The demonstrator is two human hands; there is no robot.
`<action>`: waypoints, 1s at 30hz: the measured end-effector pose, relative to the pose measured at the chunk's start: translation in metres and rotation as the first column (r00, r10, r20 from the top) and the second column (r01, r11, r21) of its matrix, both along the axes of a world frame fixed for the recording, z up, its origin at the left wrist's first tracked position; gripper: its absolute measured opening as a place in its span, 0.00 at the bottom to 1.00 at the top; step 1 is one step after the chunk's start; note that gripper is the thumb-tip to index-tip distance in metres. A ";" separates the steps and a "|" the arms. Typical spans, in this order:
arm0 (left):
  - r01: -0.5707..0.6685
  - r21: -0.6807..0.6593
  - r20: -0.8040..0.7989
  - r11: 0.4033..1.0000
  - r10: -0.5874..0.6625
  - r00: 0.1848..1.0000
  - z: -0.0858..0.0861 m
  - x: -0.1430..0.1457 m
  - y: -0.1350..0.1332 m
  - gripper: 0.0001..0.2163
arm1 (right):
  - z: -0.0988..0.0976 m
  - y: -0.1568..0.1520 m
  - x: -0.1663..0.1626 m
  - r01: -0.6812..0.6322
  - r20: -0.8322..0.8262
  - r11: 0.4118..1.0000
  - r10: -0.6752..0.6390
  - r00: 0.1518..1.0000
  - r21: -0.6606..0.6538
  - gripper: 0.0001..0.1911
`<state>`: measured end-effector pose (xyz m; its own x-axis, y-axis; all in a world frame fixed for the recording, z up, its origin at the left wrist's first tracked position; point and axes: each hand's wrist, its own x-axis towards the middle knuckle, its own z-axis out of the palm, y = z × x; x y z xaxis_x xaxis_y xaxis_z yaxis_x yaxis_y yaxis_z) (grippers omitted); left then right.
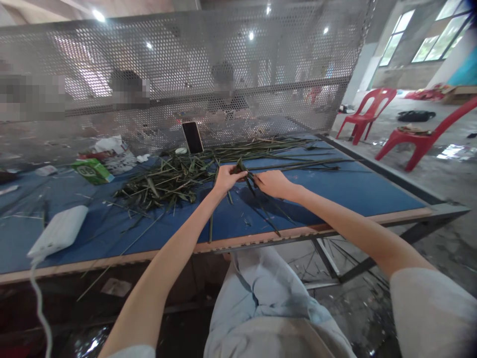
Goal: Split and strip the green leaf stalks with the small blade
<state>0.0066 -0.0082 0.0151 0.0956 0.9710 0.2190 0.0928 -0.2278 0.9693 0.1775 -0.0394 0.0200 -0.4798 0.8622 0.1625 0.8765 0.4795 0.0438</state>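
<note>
Above the blue tabletop, my two hands meet around a small bundle of dark green leaf strips. My left hand pinches the bundle between thumb and fingers. From the other side, the closed fingers of my right hand grip the strips at the bundle's edge. Long loose ends hang down toward the table's front edge. Just left of my left hand lies a heap of cut green leaf pieces. Long thin leaf blades are spread behind my hands. How the strips are folded is too small to tell.
A phone leans against the perforated metal screen. On the left are a green box and a white power bank with a cable. People sit beyond the screen. Red plastic chairs stand on the right.
</note>
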 end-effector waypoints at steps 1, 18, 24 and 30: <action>-0.002 0.002 0.001 1.000 0.002 1.000 0.000 0.000 0.000 0.17 | 0.000 0.000 0.000 0.002 0.002 1.000 -0.002 1.000 -0.004 0.22; 0.017 0.076 -0.086 0.997 -0.010 0.996 -0.006 0.000 0.004 0.12 | 0.003 -0.004 0.000 0.031 0.047 0.999 -0.031 0.998 -0.005 0.23; 0.017 0.111 -0.135 0.994 -0.002 0.991 -0.008 0.000 0.005 0.14 | 0.003 -0.003 0.000 0.030 0.042 0.999 -0.029 0.999 -0.032 0.22; 0.016 0.159 -0.165 0.987 0.010 0.986 -0.010 -0.001 0.007 0.15 | 0.008 -0.005 0.001 0.027 0.042 0.995 -0.023 0.999 -0.092 0.23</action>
